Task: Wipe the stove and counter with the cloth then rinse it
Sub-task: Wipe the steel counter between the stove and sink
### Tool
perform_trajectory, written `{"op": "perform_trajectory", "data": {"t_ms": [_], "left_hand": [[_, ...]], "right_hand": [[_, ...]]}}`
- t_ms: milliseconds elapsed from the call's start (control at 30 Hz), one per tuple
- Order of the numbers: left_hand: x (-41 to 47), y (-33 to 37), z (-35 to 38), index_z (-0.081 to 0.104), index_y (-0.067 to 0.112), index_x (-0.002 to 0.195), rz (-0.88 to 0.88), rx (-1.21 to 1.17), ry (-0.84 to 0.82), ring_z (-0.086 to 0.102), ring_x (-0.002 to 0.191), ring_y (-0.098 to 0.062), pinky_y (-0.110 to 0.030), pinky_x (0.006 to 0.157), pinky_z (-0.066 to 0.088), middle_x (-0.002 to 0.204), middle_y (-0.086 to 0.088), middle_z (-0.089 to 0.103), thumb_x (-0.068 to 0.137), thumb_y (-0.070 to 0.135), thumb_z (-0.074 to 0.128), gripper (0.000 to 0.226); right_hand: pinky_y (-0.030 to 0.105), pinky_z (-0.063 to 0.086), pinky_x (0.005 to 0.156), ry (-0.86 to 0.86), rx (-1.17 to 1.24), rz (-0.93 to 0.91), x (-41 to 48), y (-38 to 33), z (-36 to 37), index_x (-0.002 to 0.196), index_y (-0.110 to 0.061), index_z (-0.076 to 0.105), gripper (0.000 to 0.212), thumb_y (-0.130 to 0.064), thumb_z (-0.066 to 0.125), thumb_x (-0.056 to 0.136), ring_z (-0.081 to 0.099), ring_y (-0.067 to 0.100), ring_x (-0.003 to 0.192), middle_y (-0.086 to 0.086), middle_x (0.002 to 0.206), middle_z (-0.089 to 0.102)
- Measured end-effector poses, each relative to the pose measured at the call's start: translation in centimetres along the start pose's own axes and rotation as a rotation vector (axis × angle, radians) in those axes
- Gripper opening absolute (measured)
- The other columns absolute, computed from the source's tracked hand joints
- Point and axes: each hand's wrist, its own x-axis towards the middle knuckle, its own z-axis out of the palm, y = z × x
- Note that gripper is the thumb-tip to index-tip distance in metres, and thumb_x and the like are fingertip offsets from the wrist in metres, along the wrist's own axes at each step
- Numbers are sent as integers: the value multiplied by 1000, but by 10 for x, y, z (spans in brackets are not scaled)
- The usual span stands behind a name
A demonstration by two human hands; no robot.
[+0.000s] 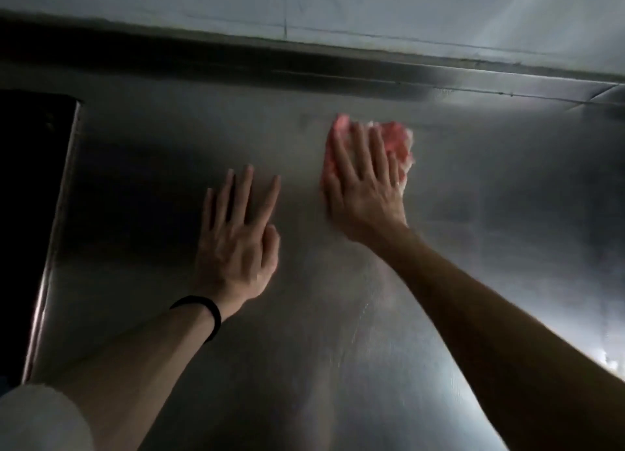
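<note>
A pink and white cloth (399, 139) lies bunched on the stainless steel counter (338, 332). My right hand (363, 183) presses flat on top of it with straight fingers, so only the cloth's upper and right edges show. My left hand (236, 237) rests flat on the bare steel to the left of the cloth, fingers straight and spread, a black band on its wrist. Faint wet streaks show on the steel below my right hand.
A dark opening (30, 214) with a raised steel edge cuts into the counter at the far left. A raised steel back lip (304, 61) runs along the far edge, with a pale tiled wall (372, 7) behind it.
</note>
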Motion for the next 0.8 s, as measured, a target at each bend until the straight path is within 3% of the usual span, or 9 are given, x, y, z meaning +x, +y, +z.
{"op": "perform_trajectory", "data": {"t_ms": [133,233,367,500,600,700,800], "left_hand": [[-1,0,1,20,34,167,1,-2,38,10,163,-35,-57,131,11,177,-11,12,100,36,35,69],[-1,0,1,19,33,168,8,21,30,9,163,-35,-57,131,11,177,-11,11,100,36,36,70],[-1,2,-4,18,33,168,-2,9,12,9,163,-36,-58,130,11,177,-10,10,98,33,34,71],[0,3,-3,16,34,168,-16,3,2,7,163,-35,-57,131,9,177,-10,8,97,38,32,73],[0,1,-1,14,34,168,-12,14,1,6,164,-35,-57,131,9,177,-9,7,97,40,31,73],[0,0,1,16,34,168,-9,26,11,8,163,-35,-56,131,9,177,-9,8,97,41,33,73],[0,1,3,16,35,168,-12,21,22,7,163,-34,-57,131,10,177,-8,8,98,40,34,73]], "right_hand": [[55,-10,129,-18,4,-30,54,6,-13,166,-25,-8,69,-52,22,111,-17,31,160,10,174,-17],[53,-2,130,45,22,5,26,-4,-7,167,-23,-3,66,-48,22,112,-13,29,161,9,175,-11],[59,10,128,141,72,-13,-108,-29,25,167,-19,13,63,-40,35,111,0,31,162,9,175,3],[47,14,128,-62,65,67,-289,-55,69,159,-27,39,65,-48,46,98,16,29,160,3,175,12],[46,22,120,-148,55,96,-319,-54,76,145,-30,52,53,-51,40,98,15,27,161,2,175,15],[53,31,117,-52,75,69,-270,-34,62,158,-33,40,64,-50,47,96,14,28,161,1,174,17],[64,18,124,4,98,-24,-169,-4,32,167,-29,12,64,-47,33,109,-2,30,162,5,176,2]]}}
